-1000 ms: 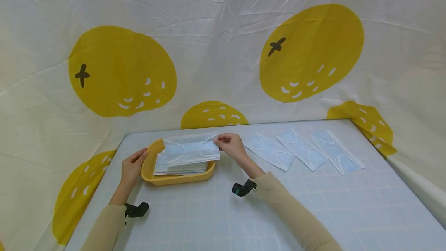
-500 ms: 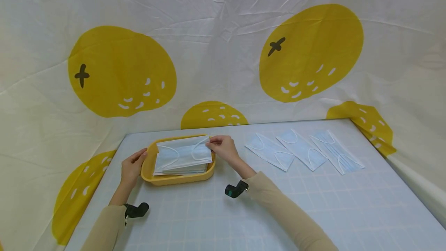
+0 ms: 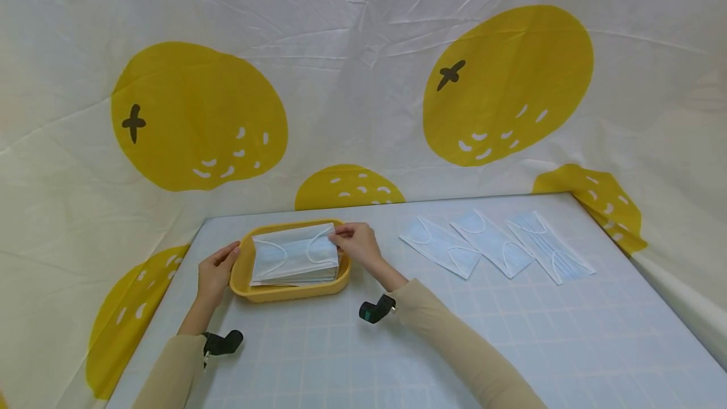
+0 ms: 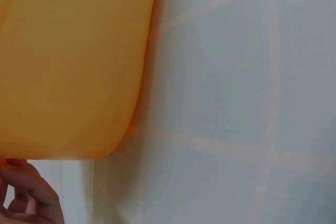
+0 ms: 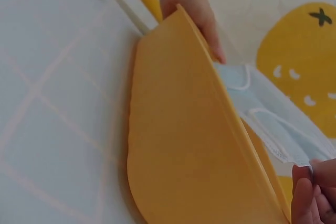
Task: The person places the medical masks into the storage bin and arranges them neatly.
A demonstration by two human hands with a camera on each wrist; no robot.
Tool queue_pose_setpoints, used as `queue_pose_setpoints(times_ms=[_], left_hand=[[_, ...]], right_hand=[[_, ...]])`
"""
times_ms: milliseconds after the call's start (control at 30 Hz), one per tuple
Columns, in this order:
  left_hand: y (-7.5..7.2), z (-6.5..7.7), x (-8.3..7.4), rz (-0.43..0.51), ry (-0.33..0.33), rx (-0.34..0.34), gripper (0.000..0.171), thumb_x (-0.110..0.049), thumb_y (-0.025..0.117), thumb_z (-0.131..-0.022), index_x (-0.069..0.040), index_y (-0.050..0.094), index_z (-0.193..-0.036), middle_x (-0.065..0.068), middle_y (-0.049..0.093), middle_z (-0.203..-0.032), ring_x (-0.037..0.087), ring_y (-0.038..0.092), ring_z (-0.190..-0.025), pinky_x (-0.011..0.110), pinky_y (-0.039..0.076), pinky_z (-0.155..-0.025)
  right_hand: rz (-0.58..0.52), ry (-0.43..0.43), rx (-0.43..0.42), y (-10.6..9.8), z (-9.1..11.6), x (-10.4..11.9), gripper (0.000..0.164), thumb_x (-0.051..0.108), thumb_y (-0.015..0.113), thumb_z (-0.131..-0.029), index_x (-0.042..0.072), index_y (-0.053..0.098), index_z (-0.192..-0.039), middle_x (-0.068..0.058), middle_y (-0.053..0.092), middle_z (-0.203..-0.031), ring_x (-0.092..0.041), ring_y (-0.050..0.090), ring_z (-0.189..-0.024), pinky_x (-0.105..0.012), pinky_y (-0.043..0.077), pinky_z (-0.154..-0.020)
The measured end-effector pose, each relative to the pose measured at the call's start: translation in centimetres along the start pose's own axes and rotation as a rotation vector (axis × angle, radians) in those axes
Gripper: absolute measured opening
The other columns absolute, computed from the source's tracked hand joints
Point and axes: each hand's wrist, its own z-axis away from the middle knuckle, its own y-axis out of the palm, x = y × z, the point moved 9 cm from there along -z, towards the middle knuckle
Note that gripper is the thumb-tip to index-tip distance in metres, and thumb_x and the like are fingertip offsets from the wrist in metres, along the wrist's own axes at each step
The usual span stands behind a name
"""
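Yellow tray: left hand on its rim, right hand pinching a mask above the pile

Light blue and white, the top mask (image 3: 292,252) lies inside the outline of the tray (image 3: 292,296), over the pile (image 3: 303,281) of masks that sits in it. Two white ear loops curve across its upper face, one toward each end of the tray.

At the tray's right end, the right hand (image 3: 359,242) pinches the top mask by its far right corner, between thumb and fingers. From the right wrist, this mask shows above the tray's rim, sloping along its length.

At the tray's left end, the left hand (image 3: 214,274) grips the rim, fingertips at the edge; the left wrist view catches only part of its fingers, against the tray's end.

To the right of the tray, three more masks lie slanted in a row: the near mask (image 3: 440,250), the middle mask (image 3: 493,246) and the last mask (image 3: 549,250), farthest from the tray, its pleats showing. They lie close together; whether their edges touch is hard to tell.

Under the tray is the pale, grid-lined bench (image 3: 318,358). Behind the tray hangs a white cloth (image 3: 354,93) printed with big yellow fruit.
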Motion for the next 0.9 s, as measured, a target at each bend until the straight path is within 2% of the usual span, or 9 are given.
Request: queue_pose_setpoints(times_ms=[133,367,633,900], left_hand=[[0.04,0.01,-0.06,0.006,0.001,-0.004,0.054,-0.045,0.05,-0.097,-0.009,0.054,-0.137,0.015,0.051,-0.14,-0.012,0.047,-0.088,0.003,0.044,-0.07],[0.01,0.1,-0.06,0.01,-0.005,-0.014,0.051,-0.043,0.051,-0.097,-0.01,0.055,-0.136,0.014,0.052,-0.139,-0.013,0.048,-0.087,0.003,0.044,-0.07],[0.02,0.13,-0.14,0.008,0.004,-0.021,0.05,-0.042,0.05,-0.098,-0.009,0.055,-0.136,0.015,0.052,-0.14,-0.014,0.047,-0.088,0.001,0.043,-0.071],[0.08,0.16,-0.14,0.01,0.005,-0.021,0.052,-0.043,0.051,-0.097,-0.009,0.055,-0.136,0.015,0.052,-0.139,-0.014,0.047,-0.087,0.002,0.043,-0.07]], right_hand=[[0.007,-0.017,-0.007,0.09,0.05,0.13,0.019,0.017,0.071,-0.088,0.0,0.073,-0.096,-0.013,0.073,-0.089,-0.02,0.068,-0.071,-0.024,0.057,-0.063],[0.049,-0.059,0.003,0.36,0.29,0.4,0.018,0.018,0.071,-0.087,0.002,0.074,-0.094,-0.011,0.074,-0.088,-0.012,0.067,-0.068,-0.022,0.056,-0.062],[0.116,-0.083,0.003,0.57,0.21,0.53,0.018,0.018,0.072,-0.087,0.003,0.074,-0.095,-0.01,0.074,-0.088,-0.011,0.066,-0.067,-0.02,0.056,-0.062],[0.176,-0.094,-0.037,0.56,0.19,0.87,0.017,0.017,0.072,-0.087,0.002,0.075,-0.092,-0.009,0.073,-0.083,-0.009,0.065,-0.062,-0.018,0.054,-0.057]])
